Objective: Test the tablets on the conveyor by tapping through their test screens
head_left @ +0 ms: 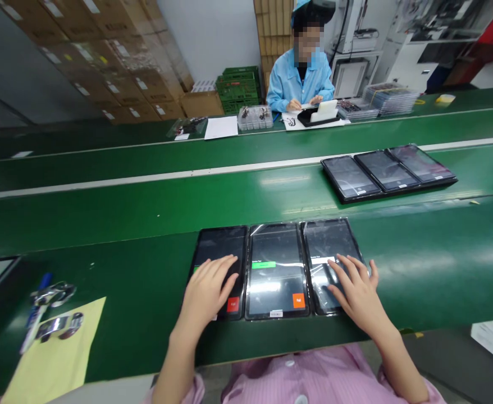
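Observation:
Three black tablets lie side by side on the green bench in front of me. Over the left tablet (223, 241) rests my left hand (210, 283), its fingers stretched out across the screen; a red button shows beside the thumb. On the middle tablet (275, 292) a green bar and an orange button marked "Fail" are lit, and neither hand touches it. My right hand (356, 283) is spread over the right tablet (328, 241), fingertips beside a white bar on its screen. Neither hand grips anything.
Three more tablets (387, 171) sit in a black tray at the back right. To the left, metal tools (53, 294) and yellow paper (67, 359) lie on the bench. Across the line a person in blue (299, 78) works near green crates (238, 87) and stacked trays (392, 98).

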Motion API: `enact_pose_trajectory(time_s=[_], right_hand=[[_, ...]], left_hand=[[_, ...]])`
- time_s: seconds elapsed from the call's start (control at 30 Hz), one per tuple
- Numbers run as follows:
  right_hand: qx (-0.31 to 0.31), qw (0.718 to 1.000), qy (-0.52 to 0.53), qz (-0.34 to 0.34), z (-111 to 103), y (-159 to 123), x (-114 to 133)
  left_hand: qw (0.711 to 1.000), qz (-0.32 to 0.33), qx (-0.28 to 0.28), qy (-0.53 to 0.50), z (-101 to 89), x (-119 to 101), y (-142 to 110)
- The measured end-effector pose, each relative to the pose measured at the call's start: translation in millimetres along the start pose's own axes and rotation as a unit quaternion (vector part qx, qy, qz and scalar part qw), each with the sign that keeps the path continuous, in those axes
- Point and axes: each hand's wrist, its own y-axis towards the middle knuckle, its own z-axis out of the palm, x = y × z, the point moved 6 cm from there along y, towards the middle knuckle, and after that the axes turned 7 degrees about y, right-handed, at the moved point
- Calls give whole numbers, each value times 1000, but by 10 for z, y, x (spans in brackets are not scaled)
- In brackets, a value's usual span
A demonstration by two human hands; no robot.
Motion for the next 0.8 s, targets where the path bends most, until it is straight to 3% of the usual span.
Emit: enact_pose_trajectory(time_s=[0.13, 0.27, 0.43, 0.6, 0.7, 0.8], right_hand=[[21, 999, -26, 36, 59, 82, -38], [34, 998, -40, 34, 106, 129, -41], [70, 996, -51, 15, 60, 317, -126], [124, 991, -12, -40, -93, 988, -34], [188, 979, 0, -72, 62, 1377, 175], [216, 973, -27, -74, 262, 1561, 344]], left_hand=[[997, 20, 75, -3, 34, 403, 342], [992, 51, 115, -12, 169, 573, 681], [992, 80, 97, -1, 363, 546, 776], [986, 115, 120, 11, 503, 515, 734], [985, 125, 119, 23, 500, 461, 735], [984, 138, 107, 42, 444, 377, 690]])
